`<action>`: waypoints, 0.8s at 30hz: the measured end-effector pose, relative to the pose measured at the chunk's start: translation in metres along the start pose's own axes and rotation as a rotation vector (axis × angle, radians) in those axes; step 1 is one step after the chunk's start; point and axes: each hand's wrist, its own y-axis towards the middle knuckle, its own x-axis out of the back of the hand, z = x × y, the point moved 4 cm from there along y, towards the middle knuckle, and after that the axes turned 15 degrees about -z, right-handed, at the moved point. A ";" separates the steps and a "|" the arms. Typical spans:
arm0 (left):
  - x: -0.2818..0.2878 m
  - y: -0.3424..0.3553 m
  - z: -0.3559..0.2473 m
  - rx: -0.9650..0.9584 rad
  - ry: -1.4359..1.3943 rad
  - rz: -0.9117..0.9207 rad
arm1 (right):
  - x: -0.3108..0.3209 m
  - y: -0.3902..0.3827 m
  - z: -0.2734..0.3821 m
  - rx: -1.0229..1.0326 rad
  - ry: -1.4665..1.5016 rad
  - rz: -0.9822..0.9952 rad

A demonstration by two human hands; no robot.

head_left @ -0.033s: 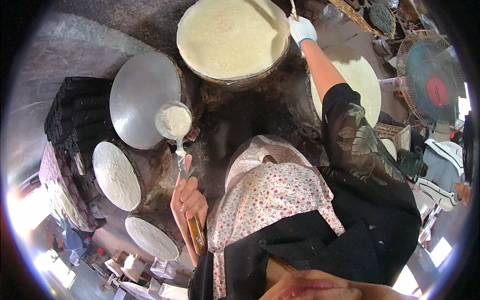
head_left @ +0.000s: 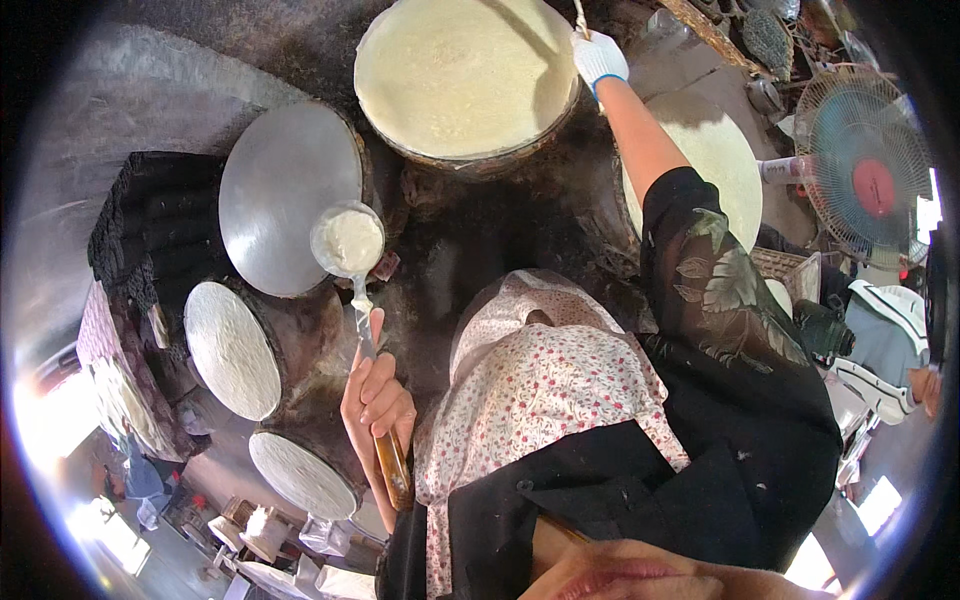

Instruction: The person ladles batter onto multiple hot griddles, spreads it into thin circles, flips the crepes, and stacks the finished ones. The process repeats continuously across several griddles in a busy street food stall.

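Above the near right edge of the bare griddle (head_left: 285, 200), the ladle (head_left: 364, 325) carries pale batter (head_left: 354, 240) in its bowl; whether the bowl touches the metal or hangs clear, I cannot tell. Its long axis runs from the wooden handle up and slightly left, so the bowl lies ahead of the grip, toward that griddle. The left hand (head_left: 378, 400) is the nearer one, its fingers wrapped around the handle and one finger stretched along the shaft. The right hand (head_left: 600, 58), gloved, is well apart, at the right side of the coated griddle (head_left: 480, 162), closed around a thin stick (head_left: 581, 18) whose far end leaves the view.

Little differs from the earlier frame: the right hand and the stick have shifted slightly left, toward the coated griddle, while the left hand and the ladle keep their place.
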 end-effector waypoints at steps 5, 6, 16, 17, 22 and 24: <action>-0.004 -0.002 0.001 -0.003 -0.006 0.010 | -0.008 -0.010 0.003 -0.092 0.157 -0.098; -0.005 -0.001 0.000 -0.006 -0.007 0.007 | -0.007 -0.010 0.000 -0.150 0.163 -0.084; -0.009 -0.003 0.001 0.000 -0.051 -0.019 | -0.013 -0.015 0.024 -0.131 0.389 0.017; -0.009 -0.004 0.001 0.008 -0.037 -0.007 | -0.003 -0.018 0.036 -0.136 0.436 -0.028; -0.001 0.002 -0.007 0.022 0.050 -0.007 | 0.103 -0.063 0.069 -0.234 0.914 -0.135; 0.008 0.006 -0.013 0.045 0.093 0.000 | 0.171 -0.097 0.042 -0.217 0.887 -0.267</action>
